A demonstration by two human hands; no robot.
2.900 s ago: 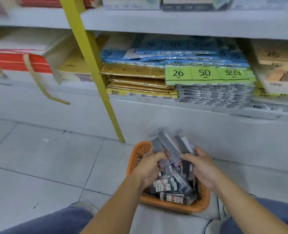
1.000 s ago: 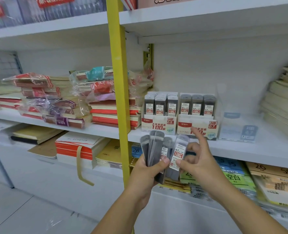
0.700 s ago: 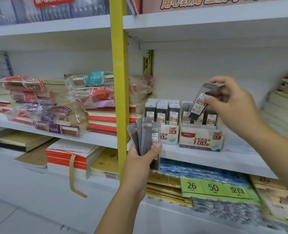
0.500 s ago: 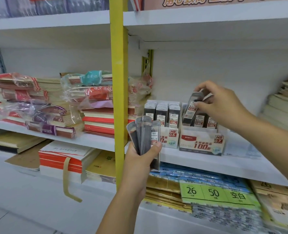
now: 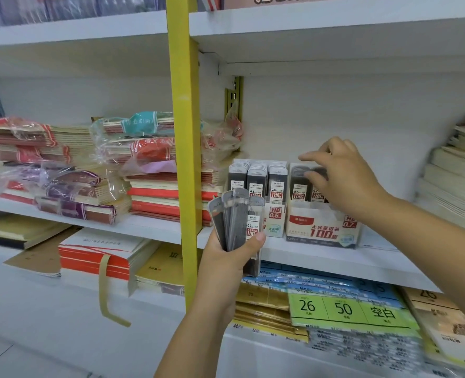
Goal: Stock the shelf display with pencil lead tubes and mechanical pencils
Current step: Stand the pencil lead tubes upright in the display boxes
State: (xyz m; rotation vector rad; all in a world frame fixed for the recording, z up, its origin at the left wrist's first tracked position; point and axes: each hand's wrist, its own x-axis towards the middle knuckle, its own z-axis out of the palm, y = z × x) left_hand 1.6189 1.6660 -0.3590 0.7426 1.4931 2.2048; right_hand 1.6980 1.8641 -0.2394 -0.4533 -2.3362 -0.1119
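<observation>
A fan of pencil lead tubes (image 5: pixel 236 219) stands upright in the left hand (image 5: pixel 226 266). Its fingers are wrapped round the lower ends and the thumb (image 5: pixel 256 238) is pressed across the front, probably so that the labels face the person and one tube can be drawn off at a time. The front label reads 0.7, which would explain why the bundle is held just in front of the shelf (image 5: pixel 321 259) edge, close to the matching carton. That 0.7 display box (image 5: pixel 321 230) sits on the shelf touching the 0.5 display box (image 5: pixel 275 222) on its left. Both hold tubes standing on end with labels forward, sorted by lead size so a shopper can read them. The right hand (image 5: pixel 346 181) is over the top of the 0.7 box, its index finger stretched out and its thumb at the cap of a dark tube (image 5: pixel 298 184) in the row. Blur hides whether it pinches that tube or only presses it down, so its grip cannot be told. It looks like one tube being seated among its neighbours, with many more to go. No mechanical pencils are in sight. Wrapped notebooks (image 5: pixel 155 192) are stacked to the left beyond the yellow upright (image 5: pixel 185 132).
</observation>
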